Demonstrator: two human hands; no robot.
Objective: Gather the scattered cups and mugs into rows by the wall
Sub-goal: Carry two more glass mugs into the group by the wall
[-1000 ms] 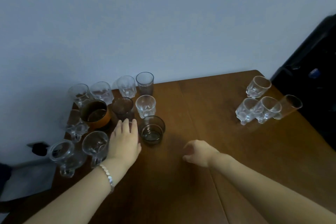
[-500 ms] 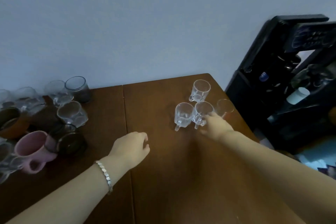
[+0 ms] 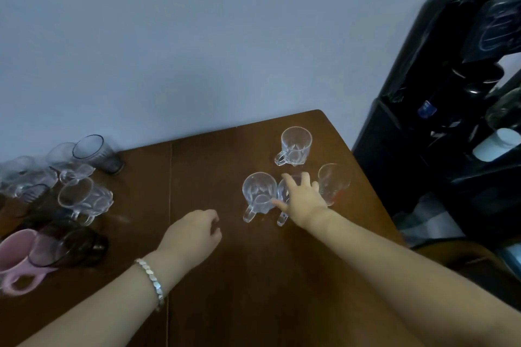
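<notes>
Near the brown table's (image 3: 253, 284) right corner stand three clear glass mugs and one tumbler. The far mug (image 3: 296, 146) stands alone, a second mug (image 3: 259, 191) is left of my right hand, and the tumbler (image 3: 334, 183) is right of it. My right hand (image 3: 303, 201) reaches over the middle mug (image 3: 282, 218), thumb and fingers around its rim, hiding most of it. My left hand (image 3: 194, 231) hovers loosely curled over the table's middle, holding nothing. Several gathered glasses sit at the left by the wall, among them a dark tumbler (image 3: 95, 153), a clear mug (image 3: 81, 200) and a pink mug (image 3: 17, 259).
A dark glass cup (image 3: 70, 245) stands next to the pink mug. A black water dispenser (image 3: 439, 110) stands close beside the table's right edge. The pale wall (image 3: 225, 36) runs along the table's far edge. A bracelet is on my left wrist.
My view swung right from the gathered glasses. My right hand reached to the right-hand group and now covers the middle mug. My left hand left the gathered cups and came to mid-table.
</notes>
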